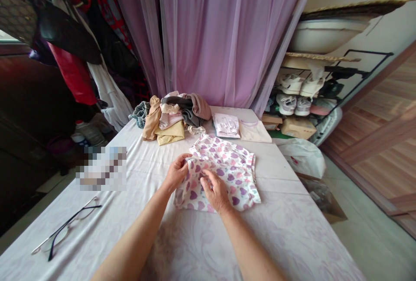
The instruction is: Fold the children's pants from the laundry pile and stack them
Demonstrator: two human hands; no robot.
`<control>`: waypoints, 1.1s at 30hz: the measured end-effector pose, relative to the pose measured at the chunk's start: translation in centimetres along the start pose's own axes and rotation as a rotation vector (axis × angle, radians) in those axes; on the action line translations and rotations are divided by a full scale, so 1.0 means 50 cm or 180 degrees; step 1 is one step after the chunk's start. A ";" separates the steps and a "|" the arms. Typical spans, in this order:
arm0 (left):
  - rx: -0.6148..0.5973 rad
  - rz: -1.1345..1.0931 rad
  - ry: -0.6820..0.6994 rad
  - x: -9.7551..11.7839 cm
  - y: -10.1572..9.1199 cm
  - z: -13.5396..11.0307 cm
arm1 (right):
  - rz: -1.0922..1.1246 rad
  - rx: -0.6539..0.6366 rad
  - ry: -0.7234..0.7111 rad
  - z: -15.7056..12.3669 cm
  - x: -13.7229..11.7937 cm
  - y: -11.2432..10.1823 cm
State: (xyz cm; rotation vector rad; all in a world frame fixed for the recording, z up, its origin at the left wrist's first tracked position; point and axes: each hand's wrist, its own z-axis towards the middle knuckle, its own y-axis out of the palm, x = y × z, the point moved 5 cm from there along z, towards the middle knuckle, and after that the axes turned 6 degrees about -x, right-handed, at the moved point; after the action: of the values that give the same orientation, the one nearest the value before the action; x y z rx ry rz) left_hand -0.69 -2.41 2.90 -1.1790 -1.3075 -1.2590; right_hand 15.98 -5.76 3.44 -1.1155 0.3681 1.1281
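Note:
A small white garment (227,181) printed with purple and pink hearts lies spread on the bed-like table surface in front of me. Whether it is a top or trousers I cannot tell. At its left edge, my left hand (178,172) pinches the fabric between thumb and fingers. My right hand (215,191) rests over the garment's middle, fingers apart and holding nothing. Just beyond it lie a folded pale printed garment (226,125) and a cream top (255,130), side by side.
A heap of clothes (186,110) sits at the far end of the patterned white cloth (276,237). Eyeglasses (66,224) lie at the left, near a blurred-out item (102,168). Purple curtains (224,34) hang behind. A shoe rack (351,71) stands at the right.

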 end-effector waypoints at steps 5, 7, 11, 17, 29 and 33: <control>0.0393 0.0315 0.0175 -0.004 -0.031 0.009 | -0.0151 -0.0032 -0.0144 -0.003 -0.004 0.009; 0.0506 0.0469 0.0222 -0.008 -0.040 0.014 | -0.0230 -0.0087 -0.0133 -0.003 -0.005 0.014; 0.0536 0.0468 0.0265 -0.018 -0.047 0.026 | -0.0279 -0.0169 -0.0013 -0.003 0.000 0.017; 0.0606 0.0538 0.0568 -0.012 -0.049 0.022 | -0.0217 0.0060 0.0020 0.029 -0.014 0.001; 0.0395 0.1287 0.0815 0.001 -0.045 0.005 | 0.0187 0.0204 -0.0021 0.106 -0.037 0.064; 0.0124 0.1249 0.0932 -0.002 -0.031 0.004 | 0.0212 0.0248 0.0033 0.104 -0.016 0.068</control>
State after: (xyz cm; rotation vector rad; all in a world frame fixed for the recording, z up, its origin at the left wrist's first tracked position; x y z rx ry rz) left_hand -2.23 -2.21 2.66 -1.1094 -0.8341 -1.0632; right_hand 11.28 -1.80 4.60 -1.0474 0.4565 1.1574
